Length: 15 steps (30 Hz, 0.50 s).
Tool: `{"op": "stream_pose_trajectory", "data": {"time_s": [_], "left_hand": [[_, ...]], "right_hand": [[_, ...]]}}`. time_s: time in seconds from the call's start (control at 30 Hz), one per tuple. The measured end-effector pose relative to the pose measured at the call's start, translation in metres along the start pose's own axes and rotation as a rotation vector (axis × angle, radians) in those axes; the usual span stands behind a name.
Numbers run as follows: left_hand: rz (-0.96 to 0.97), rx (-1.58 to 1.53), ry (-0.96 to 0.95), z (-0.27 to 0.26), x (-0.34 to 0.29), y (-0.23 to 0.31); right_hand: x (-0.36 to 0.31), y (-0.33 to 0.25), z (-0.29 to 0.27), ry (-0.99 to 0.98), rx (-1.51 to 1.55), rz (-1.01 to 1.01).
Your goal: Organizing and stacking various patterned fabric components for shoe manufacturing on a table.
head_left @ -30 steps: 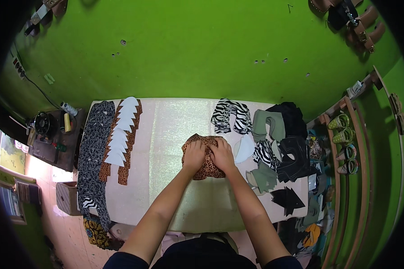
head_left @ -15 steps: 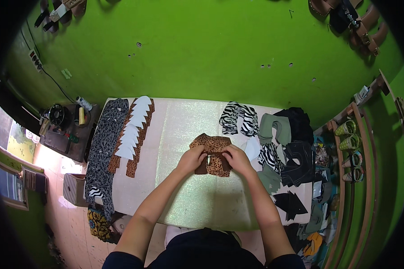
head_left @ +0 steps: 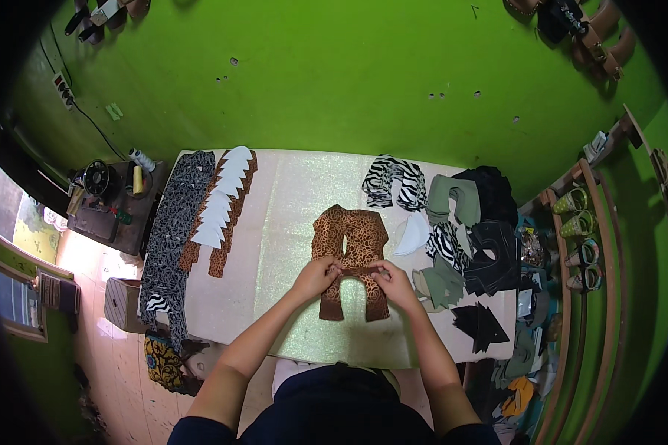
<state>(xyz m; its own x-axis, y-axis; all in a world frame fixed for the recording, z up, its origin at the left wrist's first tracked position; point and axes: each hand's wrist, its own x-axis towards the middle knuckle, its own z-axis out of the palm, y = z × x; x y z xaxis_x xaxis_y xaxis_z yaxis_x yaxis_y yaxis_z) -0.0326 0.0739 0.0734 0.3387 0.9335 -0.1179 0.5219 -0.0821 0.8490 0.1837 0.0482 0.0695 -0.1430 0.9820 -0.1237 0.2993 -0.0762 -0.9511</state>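
Leopard-print cut pieces (head_left: 360, 236) lie over the middle of the table, one U-shaped piece toward me and another beyond it. My left hand (head_left: 317, 279) pinches the left side of a dark brown edge on the nearer piece. The same edge is gripped at its right by my right hand (head_left: 393, 285), with thumb and fingers together. Between the hands the brown edge runs across, above the piece's curved opening. A white half-moon piece (head_left: 412, 234) lies to the right of the leopard-print pieces. Whether the two leopard pieces are joined, I cannot tell.
At the table's left lie a grey-black patterned strip (head_left: 172, 245) and leopard pieces topped by several white pieces (head_left: 215, 209). Zebra-print (head_left: 395, 182), green (head_left: 453, 202) and black pieces (head_left: 491, 256) lie at the right. A wooden rack (head_left: 601, 245) holds sandals beyond the table's right side.
Both hands have moved slightly toward me. The leopard-print pieces, bunched earlier, are now spread out longer, with the far part flat and the nearer part's legs showing below my hands.
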Motion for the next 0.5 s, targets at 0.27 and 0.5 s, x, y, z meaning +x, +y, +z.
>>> {"op": "stream_pose_trajectory", "data": {"time_s": [0.27, 0.5], "left_hand": [[-0.061, 0.110, 0.082, 0.036, -0.020, -0.015], [0.155, 0.266, 0.192, 0.045, -0.013, -0.006]], "right_hand": [[-0.024, 0.044, 0.023, 0.131, -0.215, 0.097], [-0.029, 0.051, 0.026, 0.418, -0.505, -0.115]]}}
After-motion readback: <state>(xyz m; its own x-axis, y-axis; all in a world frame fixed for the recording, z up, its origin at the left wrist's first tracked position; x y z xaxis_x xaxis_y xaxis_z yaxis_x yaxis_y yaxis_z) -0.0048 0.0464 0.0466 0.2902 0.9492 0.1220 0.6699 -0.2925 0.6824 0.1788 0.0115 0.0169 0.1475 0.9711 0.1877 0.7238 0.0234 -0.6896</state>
